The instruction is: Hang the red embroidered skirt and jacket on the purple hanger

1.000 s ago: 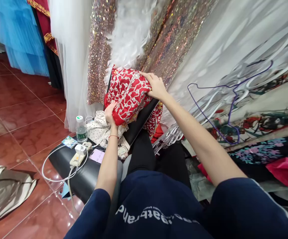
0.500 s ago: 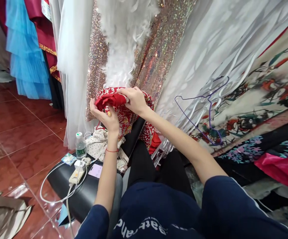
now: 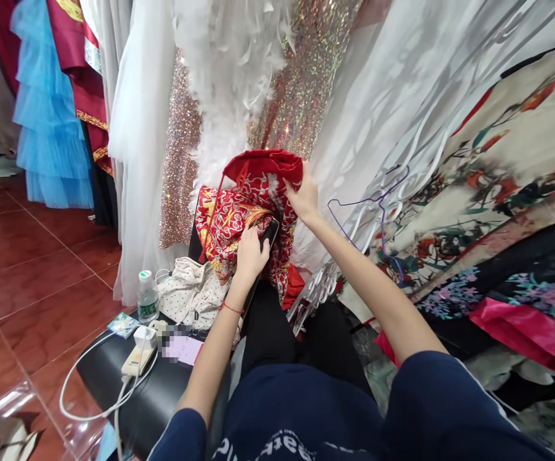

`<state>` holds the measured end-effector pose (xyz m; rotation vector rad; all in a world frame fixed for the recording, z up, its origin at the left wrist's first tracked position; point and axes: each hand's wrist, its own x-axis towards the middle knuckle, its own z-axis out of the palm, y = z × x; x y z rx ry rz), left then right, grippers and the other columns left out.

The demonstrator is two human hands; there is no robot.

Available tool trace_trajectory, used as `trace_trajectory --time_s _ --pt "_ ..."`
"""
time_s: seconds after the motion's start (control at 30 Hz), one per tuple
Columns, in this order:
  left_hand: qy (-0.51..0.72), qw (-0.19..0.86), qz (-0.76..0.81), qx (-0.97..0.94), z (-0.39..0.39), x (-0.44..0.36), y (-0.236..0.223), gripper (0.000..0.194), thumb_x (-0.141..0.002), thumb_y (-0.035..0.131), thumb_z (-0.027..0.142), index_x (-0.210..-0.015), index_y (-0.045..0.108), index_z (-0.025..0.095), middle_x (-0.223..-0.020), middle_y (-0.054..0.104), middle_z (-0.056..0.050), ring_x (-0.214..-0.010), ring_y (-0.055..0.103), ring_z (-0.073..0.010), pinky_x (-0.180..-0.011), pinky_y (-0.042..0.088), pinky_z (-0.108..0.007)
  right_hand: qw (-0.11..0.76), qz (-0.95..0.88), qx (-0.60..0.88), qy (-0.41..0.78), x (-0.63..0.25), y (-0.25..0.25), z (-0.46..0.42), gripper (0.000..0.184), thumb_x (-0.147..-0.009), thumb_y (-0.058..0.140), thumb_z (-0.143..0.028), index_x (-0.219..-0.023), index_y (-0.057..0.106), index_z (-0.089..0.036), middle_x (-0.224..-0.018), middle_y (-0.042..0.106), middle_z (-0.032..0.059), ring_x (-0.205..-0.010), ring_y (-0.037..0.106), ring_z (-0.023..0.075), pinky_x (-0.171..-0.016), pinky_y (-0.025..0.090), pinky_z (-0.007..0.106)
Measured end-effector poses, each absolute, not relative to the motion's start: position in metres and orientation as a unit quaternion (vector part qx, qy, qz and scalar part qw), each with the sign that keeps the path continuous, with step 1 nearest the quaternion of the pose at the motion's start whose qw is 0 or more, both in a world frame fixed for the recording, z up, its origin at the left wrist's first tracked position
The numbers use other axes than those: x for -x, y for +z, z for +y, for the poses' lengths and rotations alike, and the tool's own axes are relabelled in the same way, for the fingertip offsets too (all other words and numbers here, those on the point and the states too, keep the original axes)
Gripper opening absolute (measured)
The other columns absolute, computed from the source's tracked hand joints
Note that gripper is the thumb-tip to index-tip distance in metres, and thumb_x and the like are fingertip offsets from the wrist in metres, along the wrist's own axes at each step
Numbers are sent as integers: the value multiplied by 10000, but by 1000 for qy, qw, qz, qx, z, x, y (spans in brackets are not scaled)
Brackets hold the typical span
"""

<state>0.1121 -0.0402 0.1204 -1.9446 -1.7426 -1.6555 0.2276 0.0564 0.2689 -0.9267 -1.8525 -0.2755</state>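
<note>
A red garment (image 3: 239,211) with silver and gold embroidery lies draped over the raised black end of a bench (image 3: 162,390). My right hand (image 3: 302,195) pinches its upper red edge and holds it lifted. My left hand (image 3: 249,251) rests lower on the embroidered fabric, fingers curled against it beside the black bench edge.
On the bench lie a white dotted bag (image 3: 193,293), a water bottle (image 3: 147,298), a power strip with a white cable (image 3: 136,358) and a phone (image 3: 181,349). Sequined, feathered, white and blue dresses hang behind. A purple wire hanger (image 3: 378,205) and printed fabrics lie to the right.
My right hand has lifted the garment's edge up and to the right. My left hand has let go of the bunched top and dropped down onto the embroidered part.
</note>
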Motion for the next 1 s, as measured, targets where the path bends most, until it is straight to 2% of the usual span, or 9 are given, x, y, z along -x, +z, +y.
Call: trace_trajectory --time_s 0.1,0.2,0.33,0.5,0.63,0.77,0.87,0.93,1.0 --pt "-543 41 -547 635 -48 -114 125 428 -953 447 296 -1301 507 53 -1365 566 -260 -1436 405 -360 -1177 368 -505 520 -736 413 -136 -247 264 54 620 -953 412 -362 -1521 220 -207 -1202 683 185 -984 701 316 -818 563 506" --pt "-539 37 -556 632 -54 -118 127 451 -941 476 316 -1310 482 57 -1370 547 -275 -1448 377 -389 -1172 355 -555 525 -719 417 -183 -274 259 46 675 -936 431 -283 -1554 161 -241 -1363 585 208 -1122 657 322 -876 552 537" --pt "-536 40 -567 624 -62 -127 135 431 -928 504 317 -1292 484 86 -1341 555 -272 -1411 414 -399 -1134 371 -603 481 -729 420 -245 -315 242 26 628 -917 387 -206 -1538 311 -268 -1383 562 181 -1127 649 300 -865 581 481" --pt "-569 60 -485 661 -89 -156 158 353 -959 494 309 -1287 495 179 -1304 592 -167 -1276 541 -269 -1111 436 -470 472 -736 425 -234 -357 206 3 533 -899 434 -230 -1427 492 -272 -1238 648 136 -975 697 291 -724 622 426" --pt "-600 77 -456 653 -98 -188 167 380 -947 536 290 -1307 472 186 -1343 547 -164 -1298 516 -252 -1099 447 -442 489 -723 436 -219 -387 175 -13 466 -908 480 -285 -1370 537 -294 -1202 673 129 -929 714 295 -698 629 417" --pt "-635 187 -462 591 -81 -207 173 502 -901 615 291 -1351 425 180 -1457 413 -203 -1422 380 -293 -1183 327 -498 548 -697 400 -231 -418 153 -23 478 -910 513 -307 -1386 496 -342 -1136 701 124 -956 721 309 -714 639 453" --pt "-654 222 -473 547 -56 -215 189 662 -840 703 344 -1392 377 184 -1513 355 -204 -1478 287 -315 -1226 224 -519 540 -704 400 -230 -440 152 -26 487 -885 546 -287 -1364 516 -371 -1124 702 115 -1026 710 314 -751 640 473" --pt "-659 152 -469 568 -35 -220 201 692 -817 728 408 -1384 396 192 -1420 488 -168 -1371 449 -295 -1179 326 -478 515 -711 422 -228 -453 157 -28 462 -881 551 -268 -1333 559 -359 -1149 690 123 -1036 706 308 -742 642 454" --pt "-626 28 -453 634 -13 -227 209 500 -856 671 462 -1258 532 198 -1177 655 -91 -1082 637 -232 -1006 489 -380 485 -715 446 -234 -465 163 -29 407 -888 545 -268 -1285 608 -335 -1190 670 131 -987 715 294 -702 640 426"
